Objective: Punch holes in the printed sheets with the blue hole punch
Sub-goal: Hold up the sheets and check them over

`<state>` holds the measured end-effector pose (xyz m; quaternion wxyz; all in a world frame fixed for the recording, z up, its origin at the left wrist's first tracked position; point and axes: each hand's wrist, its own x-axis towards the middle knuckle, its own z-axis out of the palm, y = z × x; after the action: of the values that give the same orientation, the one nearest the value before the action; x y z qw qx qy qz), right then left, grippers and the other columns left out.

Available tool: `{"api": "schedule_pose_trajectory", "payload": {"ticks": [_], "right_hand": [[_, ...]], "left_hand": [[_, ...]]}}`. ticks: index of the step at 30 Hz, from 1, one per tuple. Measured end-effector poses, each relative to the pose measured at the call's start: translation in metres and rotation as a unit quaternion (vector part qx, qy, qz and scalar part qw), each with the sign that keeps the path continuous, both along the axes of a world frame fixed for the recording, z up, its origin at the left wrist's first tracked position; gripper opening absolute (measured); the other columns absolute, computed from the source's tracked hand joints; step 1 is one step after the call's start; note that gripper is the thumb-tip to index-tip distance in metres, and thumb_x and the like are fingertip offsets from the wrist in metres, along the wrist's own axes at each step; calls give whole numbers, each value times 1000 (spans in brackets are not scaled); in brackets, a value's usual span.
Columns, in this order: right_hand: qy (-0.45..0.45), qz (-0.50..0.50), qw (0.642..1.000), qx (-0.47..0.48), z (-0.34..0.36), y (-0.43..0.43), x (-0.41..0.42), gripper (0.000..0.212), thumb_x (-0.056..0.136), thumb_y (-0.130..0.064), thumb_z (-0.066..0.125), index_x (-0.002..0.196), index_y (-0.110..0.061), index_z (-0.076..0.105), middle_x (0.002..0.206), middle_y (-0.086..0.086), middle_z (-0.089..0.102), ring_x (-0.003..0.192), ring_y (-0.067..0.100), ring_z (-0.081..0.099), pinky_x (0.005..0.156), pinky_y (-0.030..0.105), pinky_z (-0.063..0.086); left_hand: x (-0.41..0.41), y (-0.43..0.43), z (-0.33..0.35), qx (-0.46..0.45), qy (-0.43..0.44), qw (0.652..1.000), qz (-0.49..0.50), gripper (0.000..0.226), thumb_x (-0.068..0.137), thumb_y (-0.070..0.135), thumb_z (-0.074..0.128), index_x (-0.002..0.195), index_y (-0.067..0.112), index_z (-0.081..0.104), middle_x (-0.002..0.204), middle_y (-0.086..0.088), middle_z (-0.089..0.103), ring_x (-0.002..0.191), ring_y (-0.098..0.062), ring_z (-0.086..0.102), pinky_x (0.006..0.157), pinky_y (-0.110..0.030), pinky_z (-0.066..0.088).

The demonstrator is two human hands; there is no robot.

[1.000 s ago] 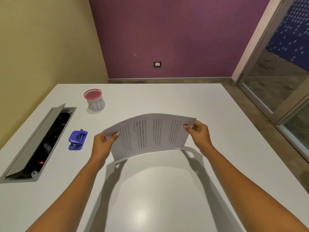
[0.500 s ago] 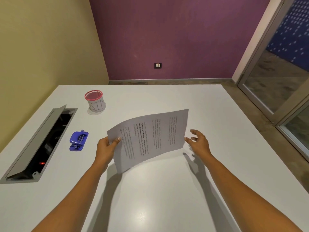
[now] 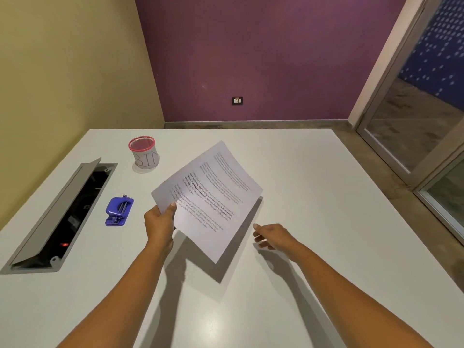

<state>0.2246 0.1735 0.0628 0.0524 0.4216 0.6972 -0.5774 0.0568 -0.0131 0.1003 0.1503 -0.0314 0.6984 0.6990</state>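
Note:
My left hand (image 3: 160, 223) pinches one corner of the printed sheets (image 3: 211, 197) and holds them tilted above the white table (image 3: 326, 222). The text faces up and the sheets slant from near right to far left. My right hand (image 3: 272, 236) hovers just right of the sheets' lower edge, fingers spread, holding nothing. The blue hole punch (image 3: 118, 211) lies on the table to the left of my left hand, apart from the paper.
A red-rimmed mesh cup labelled BIN (image 3: 143, 153) stands at the far left. An open grey cable hatch (image 3: 60, 217) is set into the table's left side. Glass doors (image 3: 414, 121) stand to the right of the table.
My right hand let go of the sheets and dropped lower. My left hand alone now holds them, and they have swung round from lying crosswise to slanting away.

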Motion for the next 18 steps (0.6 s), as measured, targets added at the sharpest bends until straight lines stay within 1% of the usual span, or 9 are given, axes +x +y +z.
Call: {"api": "schedule_pose_trajectory", "payload": {"ticks": [2, 4, 6, 8, 10, 11, 14, 17, 18], "right_hand": [[20, -24, 995, -90, 6, -10, -8, 47, 89, -51, 46, 98, -7, 60, 92, 9, 63, 74, 21, 60, 51, 20, 49], [56, -57, 983, -163, 8, -17, -18, 49, 89, -52, 45, 102, -6, 58, 87, 9, 64, 75, 24, 62, 59, 27, 56], [108, -96, 969, -201, 11, -20, -28, 44, 91, -40, 49, 110, -1, 54, 85, 8, 62, 67, 20, 63, 64, 30, 54], [165, -141, 952, -218, 15, -21, -35, 26, 94, -18, 49, 113, -1, 51, 99, 13, 64, 69, 16, 65, 62, 25, 57], [190, -176, 943, -209, 20, -20, -40, 22, 93, -3, 46, 115, -1, 49, 115, 17, 62, 75, 17, 64, 56, 21, 57], [190, -187, 944, -193, 21, -19, -41, 25, 92, 1, 46, 117, 0, 48, 119, 17, 61, 76, 17, 63, 54, 21, 57], [181, -190, 955, -142, 21, -15, -45, 29, 90, 4, 47, 118, -3, 47, 122, 16, 60, 77, 18, 63, 58, 22, 55], [158, -170, 969, -83, 23, -12, -43, 32, 90, 2, 47, 120, -8, 47, 122, 13, 61, 79, 18, 60, 51, 20, 48], [153, -163, 972, -68, 24, -11, -42, 33, 90, 1, 47, 121, -9, 47, 122, 13, 61, 79, 19, 59, 52, 21, 44]], "left_hand": [[4, 1, 1, 46, -41, 998, 17, 31, 91, 5, 51, 122, 2, 53, 108, -10, 60, 83, -22, 57, 77, -30, 45], [9, 1, 1, 73, -66, 995, 23, 34, 90, 3, 52, 124, 1, 51, 106, -9, 59, 86, -23, 59, 80, -34, 49], [12, 2, 0, 83, -79, 993, 23, 35, 90, 3, 52, 125, 1, 51, 106, -8, 60, 88, -24, 60, 81, -34, 49], [14, 2, -2, 97, -85, 991, 19, 34, 90, 2, 53, 124, 2, 51, 107, -8, 60, 81, -21, 61, 66, -30, 52], [16, 2, -4, 107, -89, 990, 13, 34, 90, 2, 53, 123, 3, 52, 109, -8, 60, 78, -18, 61, 53, -22, 54], [16, 2, -5, 109, -90, 990, 10, 34, 89, 2, 53, 123, 4, 52, 109, -8, 61, 80, -20, 62, 51, -19, 55], [15, 0, -9, 111, -98, 989, -1, 32, 88, 2, 56, 120, 3, 54, 109, -10, 62, 76, -20, 62, 43, -15, 51], [11, -5, -15, 101, -133, 986, -7, 28, 85, 3, 61, 112, 1, 57, 108, -11, 64, 73, -20, 63, 45, -17, 54], [8, -7, -17, 92, -140, 986, -9, 25, 84, 3, 62, 108, 1, 57, 107, -12, 64, 70, -20, 62, 42, -16, 51]]}}
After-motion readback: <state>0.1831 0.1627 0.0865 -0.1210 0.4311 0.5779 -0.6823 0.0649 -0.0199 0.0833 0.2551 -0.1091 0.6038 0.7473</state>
